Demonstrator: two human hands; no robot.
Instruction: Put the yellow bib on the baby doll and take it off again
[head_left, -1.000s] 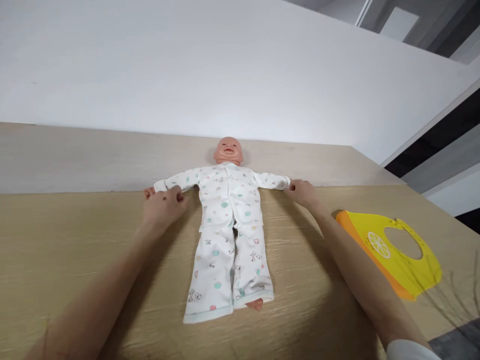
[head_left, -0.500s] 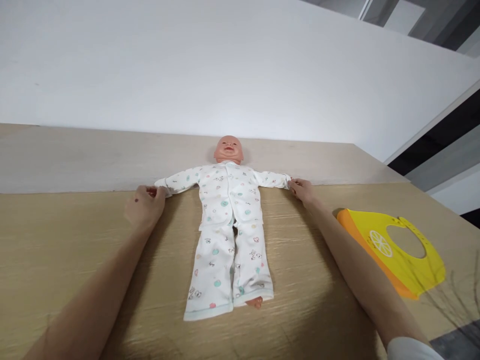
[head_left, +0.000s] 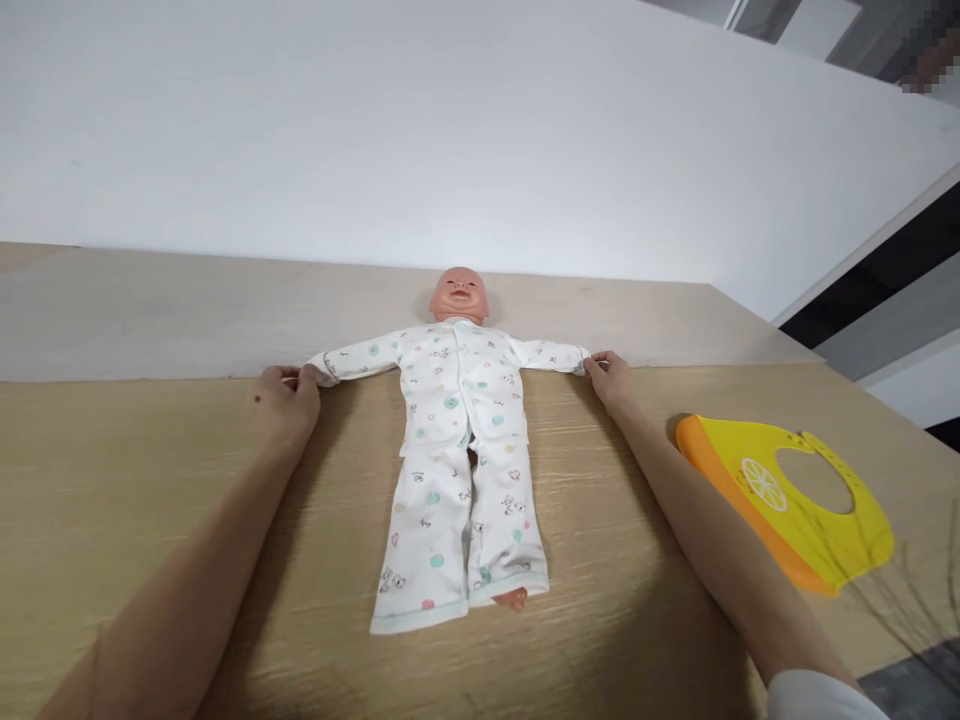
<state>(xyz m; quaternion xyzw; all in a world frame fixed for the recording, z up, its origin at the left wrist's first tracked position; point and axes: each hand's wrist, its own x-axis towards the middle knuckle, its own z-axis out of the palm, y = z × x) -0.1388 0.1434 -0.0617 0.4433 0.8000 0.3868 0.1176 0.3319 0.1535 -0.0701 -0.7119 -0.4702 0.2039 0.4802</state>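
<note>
Currently left hand (head_left: 290, 402), right hand (head_left: 609, 382) pinch sleeve cuffs (head_left: 325, 369); trouser lettering (head_left: 418, 477) unreadable

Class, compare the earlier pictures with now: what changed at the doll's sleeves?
The left hand moved out leftward and now grips the cuff on that side of the doll; the doll's hand there no longer shows. The right hand stayed at the other cuff. Doll and yellow bib lie as before.

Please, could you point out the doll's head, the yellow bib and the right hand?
Doll's head (head_left: 459, 294), head view: its front.
Yellow bib (head_left: 806, 534), head view: flat part below the neck hole.
Right hand (head_left: 610, 380), head view: back of the hand.
</note>
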